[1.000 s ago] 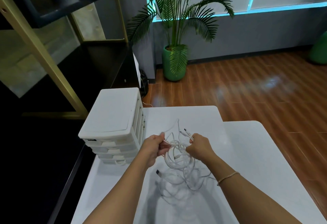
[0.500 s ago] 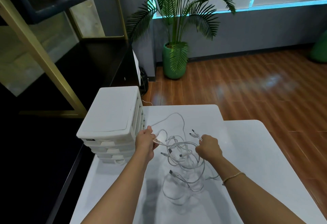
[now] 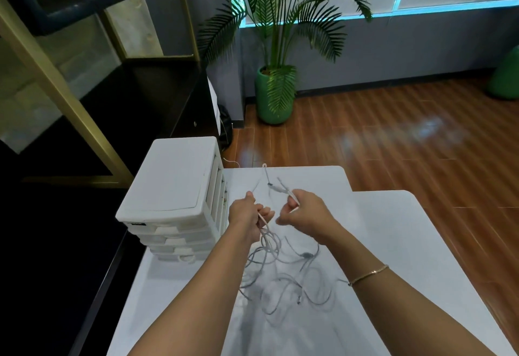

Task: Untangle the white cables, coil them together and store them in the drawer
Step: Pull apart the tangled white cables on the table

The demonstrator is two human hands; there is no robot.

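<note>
Left hand was raised above the white table, fingers curled round a bunch of the white cables; strands ran from that fist down into a loose tangle lying on the tabletop between the two forearms. Right hand was up just beside the left, thumb and fingers pinching a couple of cable ends; the plug ends stuck out beyond its fingers, toward the far edge of the table. One thin strand rose from the left fist toward the far table edge. More connectors lay among the loops on the table, one dark-tipped plug near the right forearm. Cables were still knotted, not coiled, all outside the drawers.

White plastic drawer unit stood on the table's left side, just beside the left hand, all drawers closed. Small dark label on its front top corner, writing too small to read. No other text legible.

Gold chain bracelet on the right wrist. Potted palm in a green pot stood on the wooden floor beyond the table. Black shelving with gold frame at left.
</note>
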